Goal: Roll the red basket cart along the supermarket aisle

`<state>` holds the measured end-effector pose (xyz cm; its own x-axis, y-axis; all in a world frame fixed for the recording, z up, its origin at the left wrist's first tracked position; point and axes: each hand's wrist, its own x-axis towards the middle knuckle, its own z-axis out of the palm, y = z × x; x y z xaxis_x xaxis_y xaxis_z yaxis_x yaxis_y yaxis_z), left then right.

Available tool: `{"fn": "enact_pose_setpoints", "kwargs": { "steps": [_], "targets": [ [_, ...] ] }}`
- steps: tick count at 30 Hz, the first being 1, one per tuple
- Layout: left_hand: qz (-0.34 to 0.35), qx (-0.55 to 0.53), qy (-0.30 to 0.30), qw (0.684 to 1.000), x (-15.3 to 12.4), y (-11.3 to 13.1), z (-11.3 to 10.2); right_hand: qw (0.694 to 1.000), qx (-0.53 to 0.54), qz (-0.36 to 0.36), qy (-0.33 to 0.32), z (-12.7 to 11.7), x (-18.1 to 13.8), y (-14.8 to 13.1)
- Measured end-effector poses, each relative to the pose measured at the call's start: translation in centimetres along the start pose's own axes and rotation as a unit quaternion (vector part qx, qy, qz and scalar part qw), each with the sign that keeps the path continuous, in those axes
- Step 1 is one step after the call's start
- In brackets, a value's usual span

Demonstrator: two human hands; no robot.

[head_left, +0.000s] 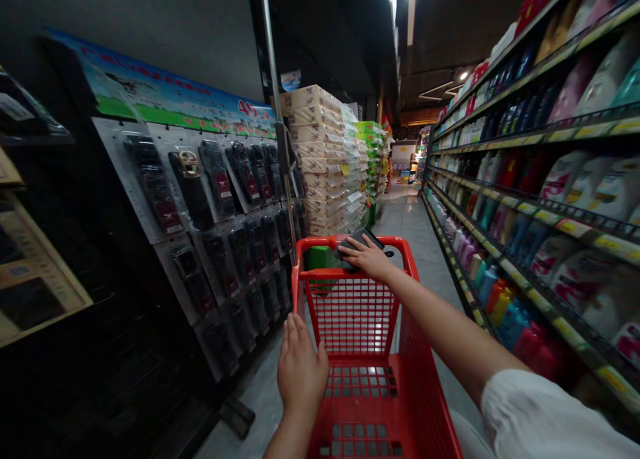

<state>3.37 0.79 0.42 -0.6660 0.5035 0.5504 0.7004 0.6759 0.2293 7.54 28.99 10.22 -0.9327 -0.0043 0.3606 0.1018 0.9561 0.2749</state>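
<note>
Ideally, the person's left hand (pixel 303 367), open and outstretched at the left side of the red shopping cart (pixel 365 410), would steady it while the right hand (pixel 370 259), draped over a dark flat object (pixel 368 233) at the far rim, grip unclear, would press evenly.

i see shelves (pixel 573 227) fill the frame's right side, bottles (pixel 565 174) standing along them in rows. grey floor (pixel 407 222) runs from center to bottom; on it stand a red cart (pixel 430 392), lower center, and a black rack foot (pixel 237 415), lower left.
</note>
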Motion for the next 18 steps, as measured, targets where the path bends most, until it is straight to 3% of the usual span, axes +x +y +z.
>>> {"fn": "enact_pose_setpoints", "kwargs": {
  "steps": [8, 13, 18],
  "targets": [
    [0.0, 0.002, -0.006, 1.0, 0.3, 0.0, -0.3, 0.996, 0.035, -0.043, -0.064, -2.9, -4.5, 6.4],
    [-0.012, -0.002, -0.019, 1.0, 0.4, 0.1, -0.5, 0.992, 0.046, 0.073, -0.095, -3.4, -5.9, 8.2],
    [-0.018, -0.014, -0.027, 0.999, 0.6, 0.1, -0.8, 0.978, 0.068, 0.185, -0.073, -2.9, -7.2, 8.2]
  ]
}}
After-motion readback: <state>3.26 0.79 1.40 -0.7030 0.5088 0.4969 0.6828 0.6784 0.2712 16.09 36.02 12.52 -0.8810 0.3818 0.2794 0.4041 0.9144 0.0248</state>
